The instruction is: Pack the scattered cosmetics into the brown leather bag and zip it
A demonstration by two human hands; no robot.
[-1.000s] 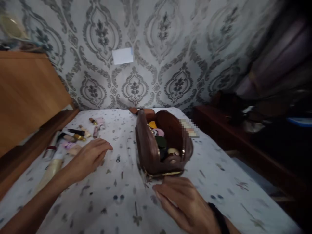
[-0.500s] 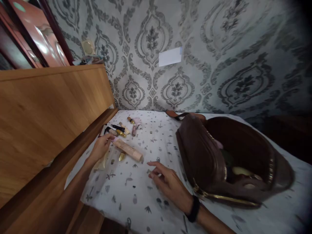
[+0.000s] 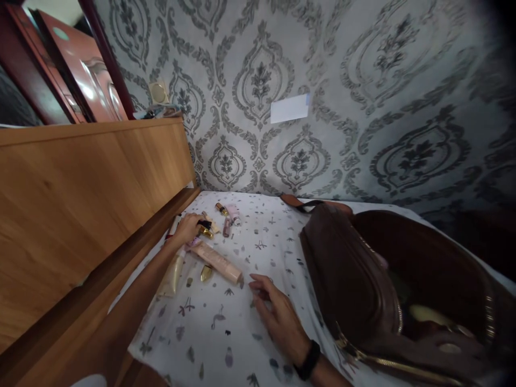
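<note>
My left hand (image 3: 188, 228) reaches over a cluster of small cosmetics, its fingers together and bent down by a black tube (image 3: 205, 223). What its fingertips hold, if anything, is hidden. A gold-coloured bottle (image 3: 206, 231) lies just beside it. Nearer me is a long beige-pink squeeze tube (image 3: 217, 262), with a gold cap-like piece (image 3: 206, 273) below it. A pale yellow tube (image 3: 173, 275) lies under my left forearm. My right hand (image 3: 278, 317), with a black wristband, hovers near the squeeze tube's end, fingers apart and holding nothing.
At the right stands a brown bag (image 3: 350, 274), unzipped, with items inside and a strap (image 3: 294, 202) behind. A wooden headboard (image 3: 100, 177) borders the left side. Another small gold-and-dark bottle (image 3: 221, 208) and a pink tube (image 3: 226, 226) lie farther back on the patterned sheet (image 3: 250, 344).
My left hand has moved away from the squeeze tube's end, farther back onto the small cosmetics. My right hand stays near the tube's other end. The camera view has shifted slightly.
</note>
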